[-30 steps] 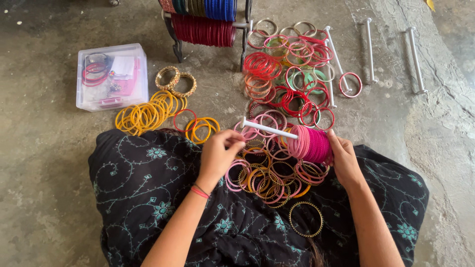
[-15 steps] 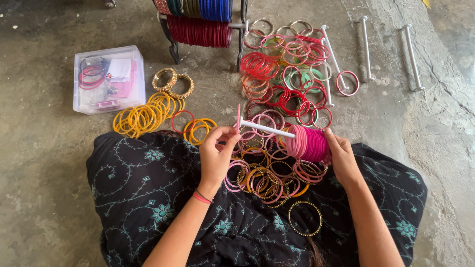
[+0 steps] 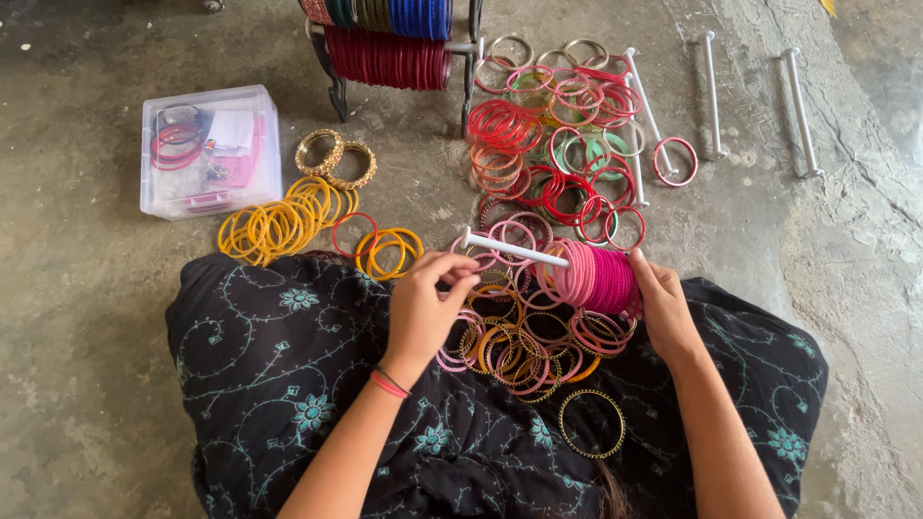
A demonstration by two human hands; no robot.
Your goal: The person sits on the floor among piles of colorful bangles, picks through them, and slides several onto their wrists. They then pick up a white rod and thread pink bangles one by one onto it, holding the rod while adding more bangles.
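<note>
My right hand (image 3: 663,308) holds the right end of a white rod (image 3: 514,250) loaded with a thick stack of pink bangles (image 3: 598,279). The rod's bare left end points up and left. My left hand (image 3: 423,312) sits just below that bare end, fingers curled and pinched together over a pile of loose pink and gold bangles (image 3: 524,341) on my lap; what it pinches is too small to tell. A single gold bangle (image 3: 590,423) lies on the dark patterned cloth (image 3: 288,365) over my legs.
Yellow bangles (image 3: 279,221) and two gold ones (image 3: 336,159) lie on the concrete floor at left. A clear plastic box (image 3: 210,149) stands beyond them. A rack of dark red and blue bangles (image 3: 389,43) stands at the top; red, pink and green bangles (image 3: 567,125) and spare white rods (image 3: 798,111) lie right.
My left hand has dropped from the rod's bare end down toward the loose pile on my lap. The rod and my right hand have barely shifted.
</note>
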